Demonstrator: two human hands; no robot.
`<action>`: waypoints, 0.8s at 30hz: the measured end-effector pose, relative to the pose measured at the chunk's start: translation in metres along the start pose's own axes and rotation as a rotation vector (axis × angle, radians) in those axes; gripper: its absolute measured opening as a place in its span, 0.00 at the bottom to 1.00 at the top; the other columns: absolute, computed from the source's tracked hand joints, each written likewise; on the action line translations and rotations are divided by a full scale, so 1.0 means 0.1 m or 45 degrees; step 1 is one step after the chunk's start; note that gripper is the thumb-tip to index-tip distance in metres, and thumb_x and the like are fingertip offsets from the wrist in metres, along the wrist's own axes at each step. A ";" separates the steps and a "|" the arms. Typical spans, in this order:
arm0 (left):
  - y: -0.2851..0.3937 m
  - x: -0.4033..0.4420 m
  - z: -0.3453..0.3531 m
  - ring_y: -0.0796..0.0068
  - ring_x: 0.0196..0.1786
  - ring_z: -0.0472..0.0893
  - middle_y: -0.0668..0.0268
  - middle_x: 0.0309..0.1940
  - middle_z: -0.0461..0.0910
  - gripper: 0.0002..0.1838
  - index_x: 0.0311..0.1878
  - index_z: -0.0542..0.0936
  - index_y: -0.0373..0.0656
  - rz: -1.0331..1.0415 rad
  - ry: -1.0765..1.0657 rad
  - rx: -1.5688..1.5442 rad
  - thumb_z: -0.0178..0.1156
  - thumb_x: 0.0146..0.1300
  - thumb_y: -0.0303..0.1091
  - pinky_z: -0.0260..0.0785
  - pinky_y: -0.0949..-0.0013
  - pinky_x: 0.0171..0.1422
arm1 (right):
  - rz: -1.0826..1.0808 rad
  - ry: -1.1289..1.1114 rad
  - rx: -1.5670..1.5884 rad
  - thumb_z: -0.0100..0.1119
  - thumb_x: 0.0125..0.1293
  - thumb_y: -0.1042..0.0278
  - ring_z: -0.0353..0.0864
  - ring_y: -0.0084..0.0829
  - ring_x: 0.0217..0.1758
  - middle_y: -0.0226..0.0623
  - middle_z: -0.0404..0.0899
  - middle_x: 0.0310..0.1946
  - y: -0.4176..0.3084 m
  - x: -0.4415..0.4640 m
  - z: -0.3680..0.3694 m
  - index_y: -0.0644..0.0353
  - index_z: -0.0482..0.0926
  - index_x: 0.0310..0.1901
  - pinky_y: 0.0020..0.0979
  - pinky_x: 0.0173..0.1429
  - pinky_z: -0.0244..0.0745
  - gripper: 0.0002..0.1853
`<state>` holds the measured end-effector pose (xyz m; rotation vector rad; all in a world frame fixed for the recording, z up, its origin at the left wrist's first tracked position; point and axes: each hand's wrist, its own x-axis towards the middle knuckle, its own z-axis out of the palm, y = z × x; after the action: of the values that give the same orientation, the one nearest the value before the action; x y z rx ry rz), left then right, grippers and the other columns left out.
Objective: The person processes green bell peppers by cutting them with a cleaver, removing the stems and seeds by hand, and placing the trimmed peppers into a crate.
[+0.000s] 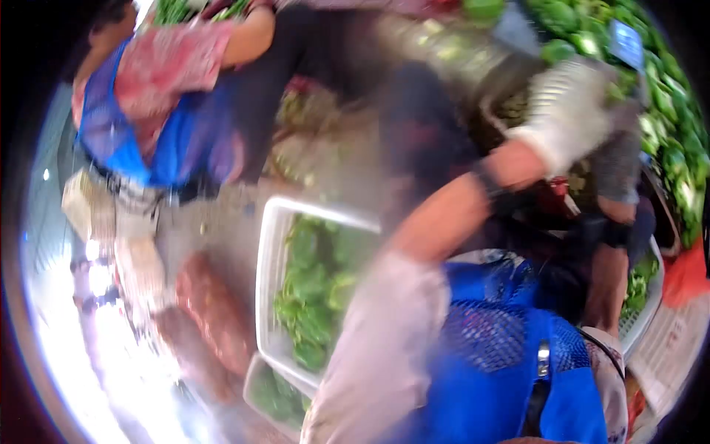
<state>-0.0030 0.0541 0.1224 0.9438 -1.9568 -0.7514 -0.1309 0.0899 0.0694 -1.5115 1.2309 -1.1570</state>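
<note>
My left hand (568,111), in a pale ribbed glove, reaches to the upper right. Its fingers are smeared by motion beside green vegetables. Close to it on the right is my right hand (620,152), in a grey glove, with its fingertips blurred and partly hidden. What either hand holds cannot be made out. A heap of green peppers (673,140) lies beyond the hands along the right side. A small blue item (626,46) rests on the heap. Below my left hand a round container (494,117) is partly covered.
A white crate (265,296) of green vegetables stands at centre left, with another crate (251,392) below it. Reddish sacks (214,311) lie farther left, near stacked pale boxes (140,270). Another person (166,81) in a blue vest is at the upper left. An orange-red bag (686,274) is at right.
</note>
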 end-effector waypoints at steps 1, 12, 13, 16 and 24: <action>-0.20 -0.08 -0.10 0.50 0.39 0.82 0.51 0.37 0.83 0.22 0.46 0.81 0.35 0.156 0.259 0.200 0.65 0.58 0.45 0.73 0.55 0.48 | 0.016 -0.044 0.344 0.49 0.72 0.64 0.77 0.27 0.55 0.38 0.79 0.54 -0.04 0.01 0.05 0.63 0.76 0.57 0.31 0.60 0.71 0.17; -0.36 -2.88 -2.75 0.63 0.44 0.82 0.52 0.46 0.83 0.22 0.54 0.80 0.38 -1.303 -0.209 1.389 0.60 0.61 0.43 0.73 0.62 0.47 | 0.189 0.288 -0.908 0.56 0.69 0.66 0.83 0.25 0.36 0.32 0.84 0.40 -0.02 0.16 -0.69 0.51 0.84 0.48 0.26 0.35 0.82 0.10; -0.41 -3.05 -2.78 0.56 0.43 0.82 0.49 0.43 0.83 0.20 0.49 0.81 0.36 -1.286 0.036 1.315 0.62 0.60 0.42 0.72 0.59 0.49 | -0.097 0.315 -1.165 0.57 0.67 0.67 0.83 0.25 0.35 0.31 0.83 0.37 0.10 0.21 -0.75 0.50 0.84 0.45 0.27 0.33 0.82 0.09; -0.52 -2.93 -2.73 0.58 0.40 0.82 0.50 0.38 0.84 0.15 0.46 0.82 0.33 -1.108 0.373 1.106 0.61 0.62 0.35 0.73 0.62 0.49 | -0.594 0.432 -1.542 0.63 0.58 0.70 0.81 0.28 0.30 0.33 0.79 0.30 0.49 0.50 -0.78 0.56 0.82 0.35 0.27 0.31 0.80 0.04; -0.15 -0.79 -1.26 0.72 0.44 0.80 0.60 0.41 0.83 0.10 0.47 0.82 0.34 -0.374 0.300 0.029 0.57 0.64 0.21 0.72 0.71 0.54 | -0.021 0.384 -2.755 0.50 0.67 0.70 0.81 0.28 0.38 0.39 0.80 0.41 1.02 1.18 -0.14 0.64 0.67 0.61 0.30 0.34 0.82 0.21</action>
<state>0.1409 0.0913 0.1400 1.2909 -1.6455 -0.7432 -0.1546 -0.0430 -0.0092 -2.5812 2.9436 0.6172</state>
